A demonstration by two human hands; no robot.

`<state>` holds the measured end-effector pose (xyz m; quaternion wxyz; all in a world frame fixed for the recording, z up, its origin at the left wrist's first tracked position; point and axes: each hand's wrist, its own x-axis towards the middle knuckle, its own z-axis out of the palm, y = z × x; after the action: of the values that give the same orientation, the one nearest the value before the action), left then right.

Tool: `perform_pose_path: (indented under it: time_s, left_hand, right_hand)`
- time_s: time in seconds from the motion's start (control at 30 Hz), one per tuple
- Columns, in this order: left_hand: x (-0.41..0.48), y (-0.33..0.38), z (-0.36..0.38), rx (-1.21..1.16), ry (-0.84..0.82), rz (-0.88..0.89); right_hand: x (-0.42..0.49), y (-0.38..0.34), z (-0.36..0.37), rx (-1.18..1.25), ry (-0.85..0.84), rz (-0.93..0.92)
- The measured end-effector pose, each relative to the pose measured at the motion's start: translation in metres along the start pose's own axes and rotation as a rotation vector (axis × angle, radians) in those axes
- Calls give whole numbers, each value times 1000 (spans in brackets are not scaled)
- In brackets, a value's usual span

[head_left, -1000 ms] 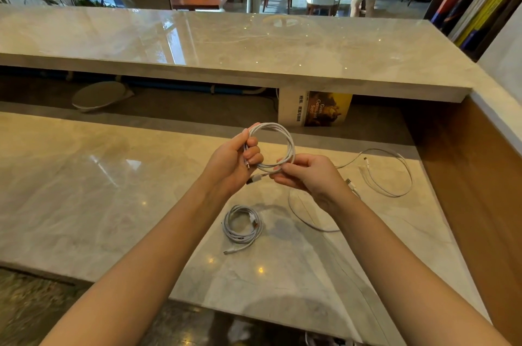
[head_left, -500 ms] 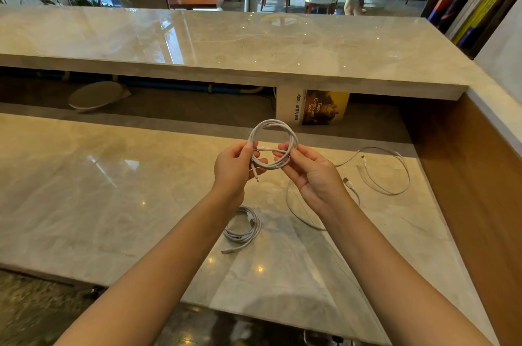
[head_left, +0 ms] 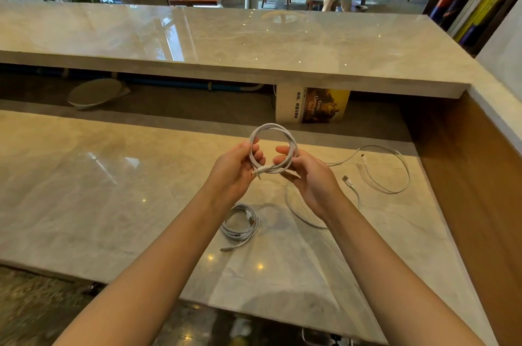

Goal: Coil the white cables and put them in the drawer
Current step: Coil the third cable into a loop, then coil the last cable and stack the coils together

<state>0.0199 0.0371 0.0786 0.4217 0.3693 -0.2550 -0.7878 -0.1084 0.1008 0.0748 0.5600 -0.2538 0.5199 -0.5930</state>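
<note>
A white cable wound into a round coil [head_left: 272, 131] is held up above the marble desk [head_left: 113, 190]. My left hand [head_left: 236, 170] grips its left side and my right hand [head_left: 309, 176] pinches its right side near the plug end. A second coiled white cable [head_left: 240, 225] lies on the desk below my left wrist. A loose, uncoiled white cable [head_left: 389, 173] sprawls on the desk to the right, partly behind my right forearm. No drawer shows in view.
A raised marble counter [head_left: 254, 40] runs across above the desk. A book [head_left: 313, 105] stands in the gap under it, and a round white dish [head_left: 94, 92] leans at the left. A wooden side panel [head_left: 474, 176] closes off the right. A person stands beyond the counter.
My hands have shifted on the coil: the right hand moved from its bottom to its right side, and the plug end now lies along the coil's lower edge.
</note>
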Motion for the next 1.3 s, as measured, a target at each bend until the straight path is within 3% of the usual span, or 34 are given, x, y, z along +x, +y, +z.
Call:
perform_pose_path:
  time_s: [0.1, 0.23, 0.4, 0.57, 0.87, 1.07, 1.17, 1.3]
  left_hand:
    - [1, 4, -8, 110, -37, 72]
    - [-3, 7, -17, 248, -54, 126]
    - [-4, 7, -49, 701, 160, 170]
    - [-9, -14, -95, 824, 295, 56]
    - [-7, -51, -132, 1045, 471, 47]
    - [-2, -46, -129, 1184, 450, 65]
    - [-2, -39, -111, 1346, 439, 255]
    - [-1, -47, -66, 1419, 237, 440]
  right_hand:
    - [5, -2, 1, -220, 38, 1]
    - [11, 2, 4, -521, 101, -148]
    - [22, 35, 13, -589, 52, -142]
    - [29, 92, 17, -691, 69, -61]
    - [32, 132, 13, -996, 45, -91]
    - [35, 131, 9, -984, 11, -110]
    - [32, 114, -9, -1000, 25, -155]
    - [24, 79, -61, -1247, 157, -258]
